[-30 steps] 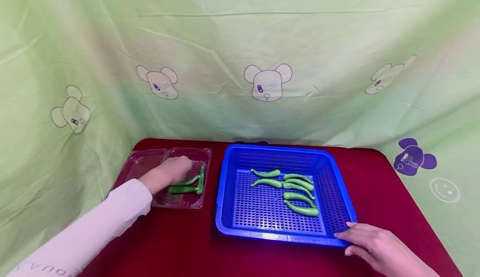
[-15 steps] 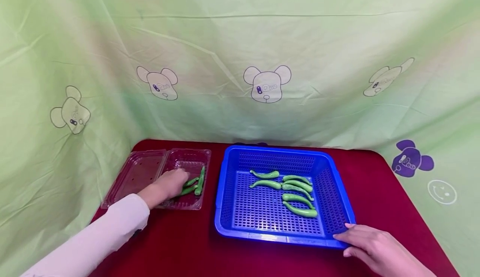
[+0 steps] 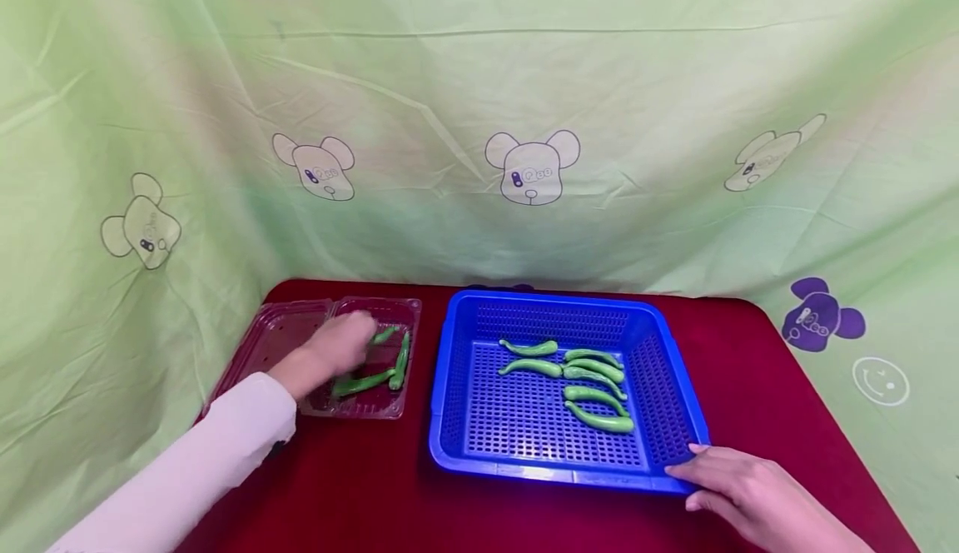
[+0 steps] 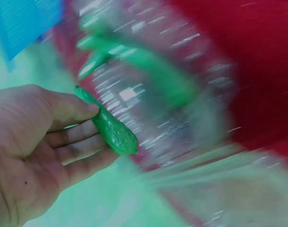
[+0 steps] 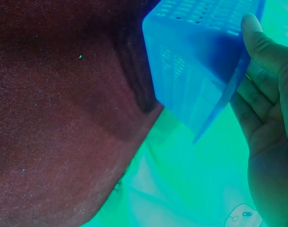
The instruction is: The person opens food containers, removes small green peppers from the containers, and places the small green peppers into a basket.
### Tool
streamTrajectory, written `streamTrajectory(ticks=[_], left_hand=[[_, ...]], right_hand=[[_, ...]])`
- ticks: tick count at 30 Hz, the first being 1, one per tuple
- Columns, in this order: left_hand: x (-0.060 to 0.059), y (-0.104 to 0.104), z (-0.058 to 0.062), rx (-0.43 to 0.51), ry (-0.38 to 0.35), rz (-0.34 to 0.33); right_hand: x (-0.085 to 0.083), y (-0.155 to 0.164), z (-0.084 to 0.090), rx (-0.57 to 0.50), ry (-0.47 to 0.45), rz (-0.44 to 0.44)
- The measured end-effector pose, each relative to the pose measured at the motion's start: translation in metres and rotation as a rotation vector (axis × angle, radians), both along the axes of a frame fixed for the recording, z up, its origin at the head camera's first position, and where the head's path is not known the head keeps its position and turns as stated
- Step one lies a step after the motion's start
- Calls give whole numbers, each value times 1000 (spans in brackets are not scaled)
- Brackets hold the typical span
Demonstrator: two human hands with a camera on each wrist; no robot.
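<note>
In the left wrist view, my left hand (image 4: 45,146) pinches a green chili pepper (image 4: 116,133) between thumb and fingers. The head view has this left hand (image 3: 340,345) over a clear plastic clamshell box (image 3: 382,408), the pepper (image 3: 385,335) showing past the fingertips. Two more green peppers, one lying crosswise (image 3: 363,383) and one lengthwise (image 3: 400,361), are in the box. My right hand (image 3: 757,486) grips the front right corner of a blue plastic basket (image 3: 517,430). In the right wrist view its thumb (image 5: 257,40) lies over the rim, fingers on the other side.
Several lighter green peppers (image 3: 592,370) lie on the basket's perforated floor, mostly toward the right. The box's lid (image 3: 280,336) is folded out to the left. Dark red cloth (image 3: 375,486) covers the table, and a green printed curtain (image 3: 419,228) surrounds it.
My left hand went down among the peppers in the box, then rose and shifted back with one pepper. The peppers left behind have shifted. The right hand stays on the basket corner.
</note>
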State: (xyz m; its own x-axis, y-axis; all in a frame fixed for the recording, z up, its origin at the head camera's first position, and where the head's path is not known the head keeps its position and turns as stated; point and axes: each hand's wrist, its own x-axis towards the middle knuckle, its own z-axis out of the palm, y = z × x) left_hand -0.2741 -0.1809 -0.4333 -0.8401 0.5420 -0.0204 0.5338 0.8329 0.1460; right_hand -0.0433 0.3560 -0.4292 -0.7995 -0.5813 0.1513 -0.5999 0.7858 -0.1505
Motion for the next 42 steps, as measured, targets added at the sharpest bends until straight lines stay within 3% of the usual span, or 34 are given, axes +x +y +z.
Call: streamTrajectory(ticks=[7, 12, 17, 23, 28, 34, 39, 42], left_hand=[[-16, 23, 56, 105, 107, 13], [-18, 63, 69, 82, 173, -49], [-14, 111, 70, 20, 209, -149], [-3, 173, 70, -69, 138, -269], [13, 217, 52, -139, 63, -350], [30, 244, 27, -223, -4, -431], [35, 258, 22, -225, -35, -434], [38, 263, 20, -272, -51, -448]], right_hand=[[0, -1, 0, -3, 41, 17], [0, -3, -1, -20, 55, 13], [-1, -7, 0, 2, 18, -8], [2, -6, 3, -3, 43, -18], [5, -5, 3, -6, 38, -38], [5, -6, 2, -32, 44, -26], [6, -4, 2, -47, 72, -20], [5, -2, 0, -62, 103, 3]])
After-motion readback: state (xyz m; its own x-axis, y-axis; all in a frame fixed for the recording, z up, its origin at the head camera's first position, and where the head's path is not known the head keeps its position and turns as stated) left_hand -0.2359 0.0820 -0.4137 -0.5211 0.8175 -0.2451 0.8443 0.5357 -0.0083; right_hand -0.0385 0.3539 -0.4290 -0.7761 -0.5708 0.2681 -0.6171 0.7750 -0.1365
